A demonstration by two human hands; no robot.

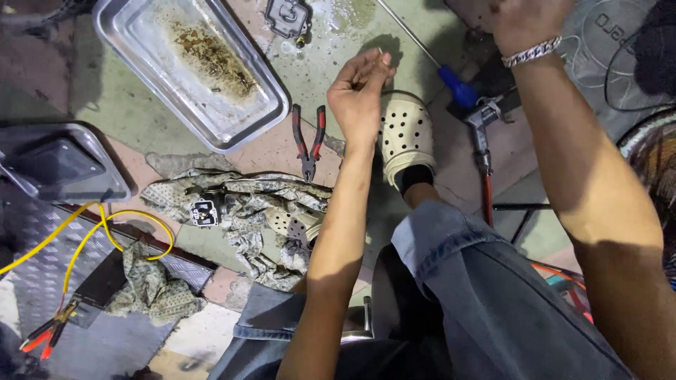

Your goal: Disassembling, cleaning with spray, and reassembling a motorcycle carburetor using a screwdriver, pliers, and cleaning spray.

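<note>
Left hand pinching small part, pliers nearby

Floor, far side: metal tray toward the left, pliers just right of its near corner. Left hand above a perforated clog, right of the pliers. Air tool right of the clog. Crumpled cloth nearer than the pliers, a small engine part on it. Cables at the near left.

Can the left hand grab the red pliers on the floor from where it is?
Probably yes. The left hand is raised just right of the red pliers, which lie uncovered on the floor. But its fingertips seem pinched on something tiny, so it may not be free.
</note>
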